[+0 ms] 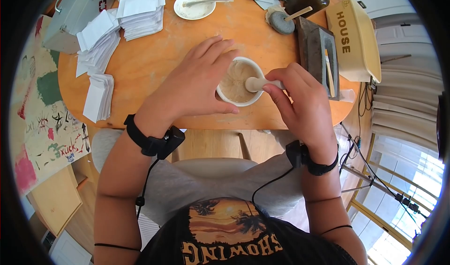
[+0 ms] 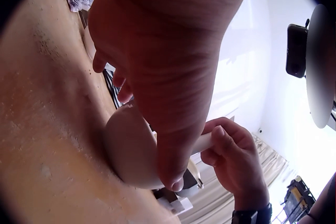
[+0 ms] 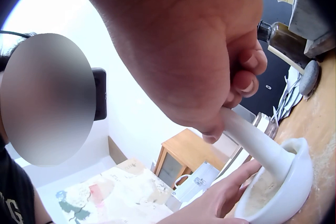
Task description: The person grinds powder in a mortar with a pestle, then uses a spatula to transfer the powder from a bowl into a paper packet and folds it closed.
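Note:
A white mortar [image 1: 257, 67] stands near the table's front edge, with beige powder [image 1: 236, 81] lining its inside. My left hand [image 1: 197, 80] curves round the mortar's left side, thumb at its near wall and fingers along the far rim. My right hand [image 1: 302, 98] grips the handle of a white pestle [image 3: 255, 142]. Tilted to the right, the pestle has its rounded head down in the powder, close to the mortar's right wall. In the left wrist view the mortar's outer wall [image 2: 128, 148] shows beneath my left hand.
White paper packets [image 1: 140, 14] are stacked at the left by a grey metal case [image 1: 77, 19]. A patterned dish [image 1: 194, 12] holding a small utensil sits at the back. To the right are a round grey stone [image 1: 281, 23], a dark frame [image 1: 318, 49], a brown jar [image 1: 309, 0] and a yellow bin [image 1: 354, 40].

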The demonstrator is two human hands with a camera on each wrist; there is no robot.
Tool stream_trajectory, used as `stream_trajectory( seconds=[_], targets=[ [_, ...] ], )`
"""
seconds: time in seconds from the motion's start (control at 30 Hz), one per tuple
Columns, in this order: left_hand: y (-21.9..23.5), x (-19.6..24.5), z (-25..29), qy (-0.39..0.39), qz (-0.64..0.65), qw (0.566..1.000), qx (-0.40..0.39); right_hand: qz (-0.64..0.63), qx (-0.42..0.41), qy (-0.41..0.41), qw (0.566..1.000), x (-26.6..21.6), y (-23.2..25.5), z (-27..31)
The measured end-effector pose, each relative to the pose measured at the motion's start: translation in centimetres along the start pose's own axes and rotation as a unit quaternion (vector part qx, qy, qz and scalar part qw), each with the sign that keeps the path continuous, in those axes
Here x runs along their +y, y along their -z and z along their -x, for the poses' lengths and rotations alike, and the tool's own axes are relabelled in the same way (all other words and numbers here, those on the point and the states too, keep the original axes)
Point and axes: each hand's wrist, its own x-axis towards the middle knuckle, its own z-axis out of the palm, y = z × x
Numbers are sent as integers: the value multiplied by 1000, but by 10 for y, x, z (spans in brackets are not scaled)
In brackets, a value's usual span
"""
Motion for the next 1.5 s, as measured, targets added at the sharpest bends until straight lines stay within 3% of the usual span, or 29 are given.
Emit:
stream_trajectory(
  seconds=[1.03,1.5],
  targets=[
    [-7,-2,-1,-3,23,999,22,-46,-18,54,997,-9,-7,-2],
    [-7,-1,-1,-6,35,999,24,-8,-30,66,997,-14,-12,-5]
  ],
)
